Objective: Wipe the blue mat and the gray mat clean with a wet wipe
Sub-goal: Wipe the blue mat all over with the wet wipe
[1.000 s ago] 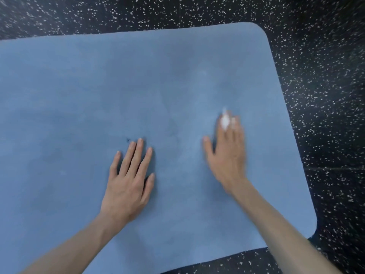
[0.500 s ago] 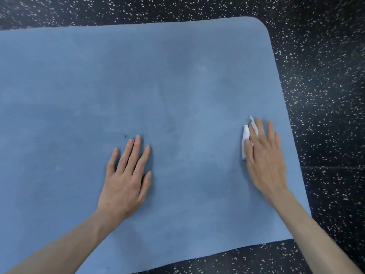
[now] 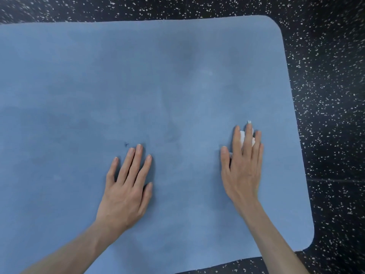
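Note:
The blue mat (image 3: pixel 138 86) fills most of the head view, lying flat on a dark speckled floor. My left hand (image 3: pixel 126 184) rests flat on the mat near its middle, fingers straight and spread. My right hand (image 3: pixel 243 167) presses a white wet wipe (image 3: pixel 242 138) onto the mat near its right edge, fingers straight; only bits of the wipe show between the fingers. Darker damp patches mark the mat around both hands. A small dark speck (image 3: pixel 126 144) lies just beyond my left fingertips. No gray mat is in view.
Black floor with white speckles (image 3: pixel 331 115) surrounds the mat at the top, the right and the bottom right. The mat's rounded corners are at the top right and bottom right; its left part runs out of view.
My right hand slid the wipe rightward toward the mat's edge, then back a little to the left. My left hand has stayed planted in place.

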